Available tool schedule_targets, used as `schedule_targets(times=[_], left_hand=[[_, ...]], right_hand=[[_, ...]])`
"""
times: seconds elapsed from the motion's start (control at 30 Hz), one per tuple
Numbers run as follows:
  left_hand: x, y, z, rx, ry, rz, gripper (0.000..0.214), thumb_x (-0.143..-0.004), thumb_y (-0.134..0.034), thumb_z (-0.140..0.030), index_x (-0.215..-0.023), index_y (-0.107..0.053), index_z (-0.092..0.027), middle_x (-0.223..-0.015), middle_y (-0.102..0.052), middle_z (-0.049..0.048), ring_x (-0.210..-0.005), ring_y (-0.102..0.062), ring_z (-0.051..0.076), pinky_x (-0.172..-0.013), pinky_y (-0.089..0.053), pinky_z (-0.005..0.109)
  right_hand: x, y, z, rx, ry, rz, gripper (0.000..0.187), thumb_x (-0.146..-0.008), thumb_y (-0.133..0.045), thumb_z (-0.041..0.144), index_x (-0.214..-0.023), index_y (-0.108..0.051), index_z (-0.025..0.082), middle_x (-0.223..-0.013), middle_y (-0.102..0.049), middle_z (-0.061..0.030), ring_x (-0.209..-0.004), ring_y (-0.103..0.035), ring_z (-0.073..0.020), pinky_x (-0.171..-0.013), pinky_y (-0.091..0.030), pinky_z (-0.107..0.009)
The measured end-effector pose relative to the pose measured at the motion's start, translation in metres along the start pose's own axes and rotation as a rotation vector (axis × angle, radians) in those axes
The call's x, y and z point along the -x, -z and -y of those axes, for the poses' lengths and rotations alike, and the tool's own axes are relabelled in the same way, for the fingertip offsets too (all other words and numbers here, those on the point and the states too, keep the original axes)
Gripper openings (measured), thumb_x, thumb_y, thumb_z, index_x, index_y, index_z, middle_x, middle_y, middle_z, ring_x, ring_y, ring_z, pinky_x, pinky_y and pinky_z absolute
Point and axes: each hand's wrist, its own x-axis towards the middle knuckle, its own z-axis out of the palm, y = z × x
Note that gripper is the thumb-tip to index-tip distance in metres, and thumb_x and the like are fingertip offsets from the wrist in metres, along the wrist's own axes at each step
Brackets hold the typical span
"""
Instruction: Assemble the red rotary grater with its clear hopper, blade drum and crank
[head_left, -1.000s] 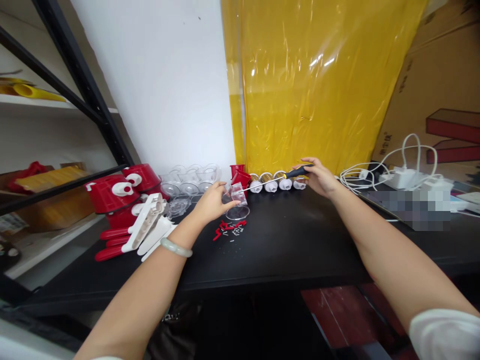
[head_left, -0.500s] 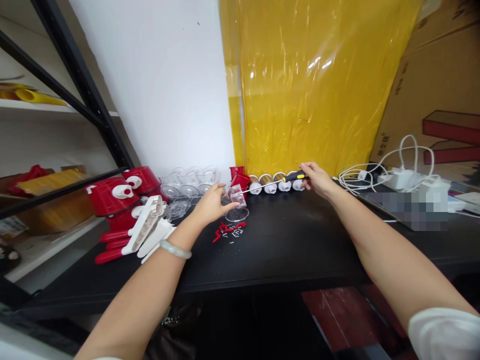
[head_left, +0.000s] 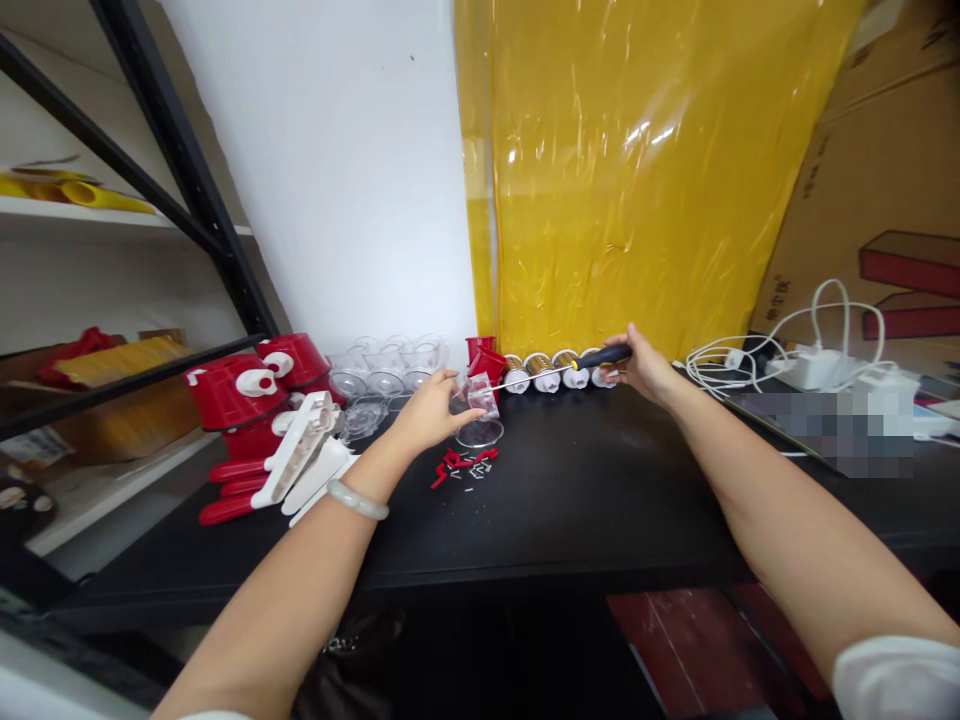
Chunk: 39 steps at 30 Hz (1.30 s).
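Note:
My left hand [head_left: 436,410] is closed around a clear plastic part [head_left: 484,397] with a round rim, steadying it over the black table. In my right hand [head_left: 637,365] is a screwdriver [head_left: 602,357] with a black and yellow handle, its long shaft pointing left. The tip reaches the clear part; exactly where it meets is too small to tell. Just in front lie small red plastic pieces [head_left: 455,460] and several loose screws [head_left: 478,468]. Behind the shaft is a red plastic part [head_left: 487,362], beside a row of white-ended metallic drums [head_left: 546,375].
Red housings [head_left: 236,390] and white handles with red grips [head_left: 300,450] are piled at the left. Clear cups [head_left: 386,370] stand along the wall. White chargers and cables [head_left: 814,365] lie at the right near a cardboard box [head_left: 847,200]. A black shelf frame [head_left: 180,150] rises at left.
The view has shifted slightly, so everything sits a little further right. My right hand's fingers have changed their hold on the screwdriver handle. My left hand keeps the clear part in place.

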Motion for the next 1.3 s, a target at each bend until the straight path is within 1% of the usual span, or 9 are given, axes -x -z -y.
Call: schedule_targets(times=[0.1, 0.27, 0.47, 0.63, 0.8, 0.9, 1.0, 1.17, 1.3], left_hand=[[0.0001, 0.0003, -0.0002, 0.0, 0.003, 0.011, 0.045, -0.079, -0.058, -0.062, -0.086, -0.059, -0.018, -0.122, -0.056, 0.0142, -0.118, -0.053, 0.029, -0.104, -0.042, 0.042], [0.0001, 0.0008, -0.001, 0.008, 0.007, 0.004, 0.044, -0.079, -0.059, -0.061, -0.087, -0.059, -0.018, -0.122, -0.055, 0.0146, -0.12, -0.052, 0.03, -0.104, -0.041, 0.042], [0.0008, 0.0004, 0.0009, 0.006, 0.01, 0.008, 0.045, -0.079, -0.059, -0.062, -0.088, -0.06, -0.018, -0.124, -0.056, 0.0147, -0.12, -0.052, 0.03, -0.105, -0.041, 0.043], [0.0008, -0.0002, 0.0023, 0.0, 0.011, 0.012, 0.048, -0.079, -0.057, -0.064, -0.088, -0.06, -0.018, -0.123, -0.056, 0.0151, -0.119, -0.053, 0.03, -0.104, -0.041, 0.043], [-0.0003, 0.0002, 0.0006, 0.004, -0.007, 0.008, 0.045, -0.08, -0.058, -0.062, -0.086, -0.059, -0.018, -0.119, -0.057, 0.0143, -0.116, -0.054, 0.029, -0.102, -0.043, 0.041], [0.0001, 0.0007, -0.0001, 0.0, -0.001, 0.007, 0.044, -0.079, -0.059, -0.062, -0.085, -0.058, -0.018, -0.12, -0.057, 0.014, -0.117, -0.054, 0.029, -0.103, -0.042, 0.041], [0.0009, 0.0009, 0.0, -0.007, 0.008, 0.008, 0.045, -0.079, -0.059, -0.062, -0.087, -0.058, -0.018, -0.122, -0.056, 0.0148, -0.119, -0.053, 0.029, -0.103, -0.042, 0.041], [0.0012, 0.0007, 0.0009, -0.029, 0.011, 0.009, 0.048, -0.079, -0.057, -0.065, -0.088, -0.058, -0.018, -0.123, -0.055, 0.0163, -0.12, -0.052, 0.031, -0.103, -0.042, 0.043], [0.001, 0.0007, 0.0006, -0.021, 0.009, 0.006, 0.046, -0.079, -0.058, -0.064, -0.088, -0.058, -0.019, -0.123, -0.055, 0.0147, -0.12, -0.052, 0.03, -0.103, -0.042, 0.043]], right_hand=[[0.0021, 0.0015, 0.0023, -0.069, 0.021, 0.09, 0.031, -0.074, -0.067, 0.04, -0.094, -0.047, 0.028, -0.077, -0.063, 0.0028, -0.064, -0.064, -0.015, -0.059, -0.054, -0.03], [0.0042, 0.0028, 0.0031, 0.116, 0.04, 0.074, 0.037, -0.08, -0.057, 0.059, -0.077, -0.048, 0.024, -0.042, -0.04, 0.0085, -0.034, -0.04, -0.0105, -0.05, -0.049, -0.03], [0.0047, 0.0031, 0.0049, -0.064, 0.002, 0.134, 0.032, -0.072, -0.071, 0.037, -0.092, -0.048, 0.027, -0.077, -0.065, 0.0033, -0.066, -0.066, -0.0161, -0.063, -0.055, -0.033], [0.0047, 0.0043, 0.0045, 0.115, 0.03, 0.118, 0.034, -0.082, -0.058, 0.056, -0.081, -0.053, 0.023, -0.043, -0.045, 0.0077, -0.036, -0.047, -0.0106, -0.053, -0.052, -0.03], [0.0068, 0.0053, 0.0075, -0.009, -0.023, 0.156, 0.031, -0.072, -0.071, 0.042, -0.092, -0.056, 0.025, -0.083, -0.069, 0.0006, -0.071, -0.067, -0.0154, -0.061, -0.054, -0.028], [0.0064, 0.0064, 0.0065, 0.098, 0.01, 0.159, 0.032, -0.072, -0.072, 0.046, -0.084, -0.053, 0.023, -0.063, -0.064, 0.0023, -0.051, -0.06, -0.0137, -0.051, -0.05, -0.027], [0.0044, 0.0063, 0.005, 0.233, -0.018, 0.1, 0.042, -0.081, -0.057, 0.061, -0.07, -0.048, 0.022, -0.043, -0.051, 0.0028, -0.036, -0.048, -0.0127, -0.042, -0.043, -0.027], [0.005, 0.0059, 0.0077, -0.011, -0.045, 0.135, 0.032, -0.073, -0.071, 0.043, -0.089, -0.05, 0.025, -0.075, -0.067, 0.0013, -0.065, -0.066, -0.017, -0.063, -0.055, -0.033], [0.0046, 0.0086, 0.0059, 0.157, 0.024, 0.181, 0.039, -0.072, -0.071, 0.054, -0.078, -0.047, 0.024, -0.051, -0.057, 0.0048, -0.043, -0.055, -0.0135, -0.056, -0.051, -0.032]])
